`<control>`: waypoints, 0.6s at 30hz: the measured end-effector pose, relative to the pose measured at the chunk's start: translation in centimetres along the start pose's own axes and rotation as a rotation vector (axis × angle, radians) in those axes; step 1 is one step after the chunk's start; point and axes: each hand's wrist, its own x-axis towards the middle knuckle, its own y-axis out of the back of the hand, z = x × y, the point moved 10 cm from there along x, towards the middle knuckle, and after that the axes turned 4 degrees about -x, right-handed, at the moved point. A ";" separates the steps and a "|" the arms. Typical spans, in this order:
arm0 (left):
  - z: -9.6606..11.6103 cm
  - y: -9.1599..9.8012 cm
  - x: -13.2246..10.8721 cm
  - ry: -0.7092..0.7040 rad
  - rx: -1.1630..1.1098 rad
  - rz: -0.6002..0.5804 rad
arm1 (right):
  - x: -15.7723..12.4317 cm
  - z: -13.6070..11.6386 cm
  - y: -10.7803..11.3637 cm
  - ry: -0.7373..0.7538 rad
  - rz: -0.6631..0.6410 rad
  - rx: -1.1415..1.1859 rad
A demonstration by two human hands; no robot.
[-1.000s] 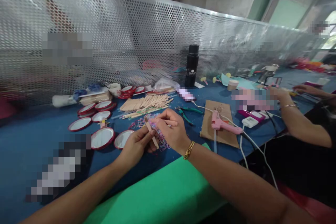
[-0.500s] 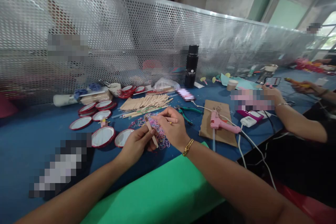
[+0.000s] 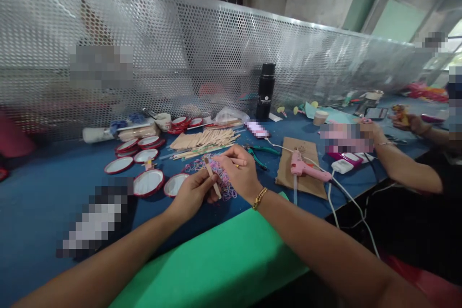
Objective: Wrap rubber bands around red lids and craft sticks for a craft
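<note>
My left hand point(image 3: 193, 191) pinches a flat wooden craft stick point(image 3: 212, 177) that stands slanted between both hands. My right hand point(image 3: 238, 171), with a gold bracelet at the wrist, has its fingers closed near the stick's top, on something small I cannot make out. Beneath the hands lies a heap of small coloured rubber bands point(image 3: 225, 184) on the blue table point(image 3: 43, 192). A pile of wooden sticks point(image 3: 204, 139) lies just beyond.
Several round red-rimmed mirrors point(image 3: 147, 182) lie to the left. Green pliers point(image 3: 258, 153), a pink glue gun point(image 3: 306, 169) on cardboard and a black bottle point(image 3: 265, 91) are to the right. A perforated metal screen point(image 3: 180, 57) runs behind. Another person's arms point(image 3: 404, 168) work at right. Green sheet point(image 3: 216, 264) lies in front.
The view has shifted a little; my hands stay together on the stick with small finger movement. The neighbouring person's far hand has lifted a small object.
</note>
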 end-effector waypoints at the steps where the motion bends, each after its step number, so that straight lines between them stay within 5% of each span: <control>1: -0.1 0.0 0.0 0.004 -0.004 -0.001 | 0.0 0.0 0.1 0.003 0.006 0.001; 18: 0.5 -0.1 -0.1 -0.018 0.042 -0.015 | 0.1 -0.4 0.2 -0.004 -0.016 0.045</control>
